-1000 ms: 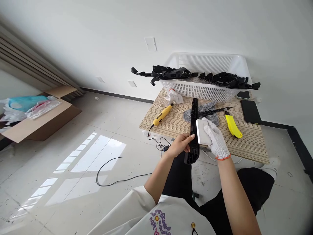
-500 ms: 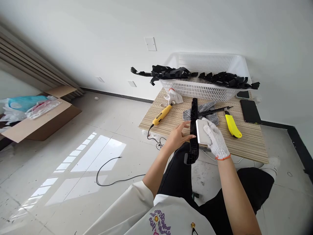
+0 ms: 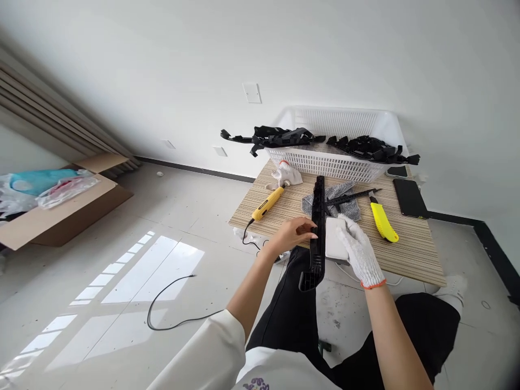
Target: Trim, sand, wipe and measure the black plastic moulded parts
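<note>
My bare left hand [image 3: 296, 234] pinches a long black plastic part [image 3: 317, 238] by its left edge, fingers and thumb closed on it. The part stands lengthwise away from me, its hooked lower end above my leg. In a white knit glove with an orange cuff, my right hand [image 3: 357, 249] grips a flat white rectangular block [image 3: 336, 238] close beside the part's right edge. Whether block and part touch, I cannot tell. Behind the part lies a grey cloth [image 3: 345, 210] with a thin dark caliper-like tool [image 3: 353, 197] across it.
On the striped wooden table [image 3: 406, 252] lie a yellow corded tool [image 3: 267, 204], a white glove [image 3: 287, 174], a yellow utility knife [image 3: 383, 221] and a black phone [image 3: 410, 198]. A white basket [image 3: 320, 164] at the back bears black parts [image 3: 284, 136]. An open carton [image 3: 81, 200] stands left.
The black part is turned slightly, its lower end shifting left. The white block now shows more of its flat face. The whole view has tilted up a little.
</note>
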`<state>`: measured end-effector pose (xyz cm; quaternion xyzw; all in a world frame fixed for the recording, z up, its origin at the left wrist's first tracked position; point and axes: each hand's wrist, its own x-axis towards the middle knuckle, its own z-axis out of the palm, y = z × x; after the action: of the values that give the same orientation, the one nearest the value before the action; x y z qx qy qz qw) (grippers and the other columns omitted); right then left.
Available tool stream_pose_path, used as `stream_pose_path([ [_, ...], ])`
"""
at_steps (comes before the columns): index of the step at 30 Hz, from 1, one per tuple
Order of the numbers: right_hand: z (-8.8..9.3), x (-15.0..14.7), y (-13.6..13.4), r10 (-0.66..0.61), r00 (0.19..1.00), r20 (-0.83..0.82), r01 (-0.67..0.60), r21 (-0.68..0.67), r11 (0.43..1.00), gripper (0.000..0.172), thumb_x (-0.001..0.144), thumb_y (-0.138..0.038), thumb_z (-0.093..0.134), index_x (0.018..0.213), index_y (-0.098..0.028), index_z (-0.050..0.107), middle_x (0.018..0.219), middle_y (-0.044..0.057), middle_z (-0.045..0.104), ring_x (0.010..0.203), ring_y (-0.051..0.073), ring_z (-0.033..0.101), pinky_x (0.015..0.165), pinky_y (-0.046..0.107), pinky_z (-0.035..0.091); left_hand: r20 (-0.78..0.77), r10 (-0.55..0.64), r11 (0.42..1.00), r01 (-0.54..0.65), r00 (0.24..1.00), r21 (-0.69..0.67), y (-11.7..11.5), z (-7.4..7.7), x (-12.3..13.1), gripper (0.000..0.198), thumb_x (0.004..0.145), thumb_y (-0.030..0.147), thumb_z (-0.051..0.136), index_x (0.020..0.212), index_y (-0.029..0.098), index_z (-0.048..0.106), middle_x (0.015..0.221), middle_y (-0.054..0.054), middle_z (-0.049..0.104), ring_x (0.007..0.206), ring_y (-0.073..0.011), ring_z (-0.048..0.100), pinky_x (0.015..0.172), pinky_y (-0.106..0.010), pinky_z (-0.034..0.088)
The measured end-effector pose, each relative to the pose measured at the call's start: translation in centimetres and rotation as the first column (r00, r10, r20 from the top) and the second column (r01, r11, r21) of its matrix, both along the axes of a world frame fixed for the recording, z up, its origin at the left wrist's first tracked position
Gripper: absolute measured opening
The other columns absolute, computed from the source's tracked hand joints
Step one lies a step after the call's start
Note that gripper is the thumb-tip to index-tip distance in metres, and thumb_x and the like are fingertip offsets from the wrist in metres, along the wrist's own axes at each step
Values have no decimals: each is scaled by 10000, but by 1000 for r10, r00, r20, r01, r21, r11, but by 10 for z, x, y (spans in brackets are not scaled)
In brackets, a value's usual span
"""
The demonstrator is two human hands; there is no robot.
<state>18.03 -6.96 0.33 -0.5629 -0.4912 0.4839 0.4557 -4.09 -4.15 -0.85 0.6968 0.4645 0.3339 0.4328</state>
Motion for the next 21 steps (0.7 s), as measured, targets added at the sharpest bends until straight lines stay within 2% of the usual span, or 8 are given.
stream_pose_path([
  [3, 0, -2, 4, 42, 997, -71, -47, -60, 997, 662, 813, -571, 674, 1381, -243, 587, 1381, 82, 607, 1202, 276, 591, 916, 372, 536, -46, 41, 999, -40, 998, 18, -2, 0, 0, 395, 810, 505, 728, 1077, 215, 713, 973, -46, 724, 801, -159, 665, 786, -296, 565],
  [8, -1, -3, 6, 35, 984, -172, -53, -104, 993, 685, 784, -569, 711, 1380, -257, 581, 1357, 69, 625, 1138, 265, 629, 844, 358, 570, -56, 72, 996, -69, 996, 54, 0, -1, 0, 355, 847, 469, 696, 1101, 221, 704, 1035, -53, 725, 863, -172, 689, 844, -310, 571],
  [14, -2, -2, 5, 18, 994, -108, -25, -61, 998, 664, 810, -565, 683, 1394, -268, 573, 1404, 63, 588, 1207, 282, 588, 898, 384, 559, -20, 85, 995, -84, 996, 56, 0, -3, -1, 327, 864, 468, 679, 1090, 231, 684, 1041, -38, 722, 901, -166, 704, 860, -293, 570],
  [16, 0, -2, 6, 13, 994, -108, -22, -88, 996, 672, 807, -580, 677, 1404, -291, 565, 1393, 56, 594, 1173, 283, 606, 845, 375, 578, -29, 75, 995, -73, 997, 71, 0, -3, 0, 331, 877, 479, 661, 1103, 238, 674, 1042, -37, 716, 913, -168, 700, 867, -296, 567],
  [19, 2, -3, 8, 16, 993, -115, -30, -121, 992, 688, 805, -600, 667, 1417, -310, 547, 1389, 47, 595, 1113, 268, 631, 763, 341, 586, -117, 80, 987, -62, 990, 149, 1, -3, 1, 320, 906, 476, 624, 1125, 246, 664, 1061, -44, 703, 992, -187, 676, 920, -315, 540],
  [21, 2, -4, 11, 19, 994, -104, -29, -103, 994, 685, 812, -596, 664, 1419, -303, 545, 1405, 45, 585, 1121, 257, 624, 778, 325, 576, -181, 82, 973, -40, 980, 225, 2, -2, 1, 305, 922, 463, 609, 1127, 244, 663, 1073, -52, 699, 1051, -202, 648, 951, -325, 515],
])
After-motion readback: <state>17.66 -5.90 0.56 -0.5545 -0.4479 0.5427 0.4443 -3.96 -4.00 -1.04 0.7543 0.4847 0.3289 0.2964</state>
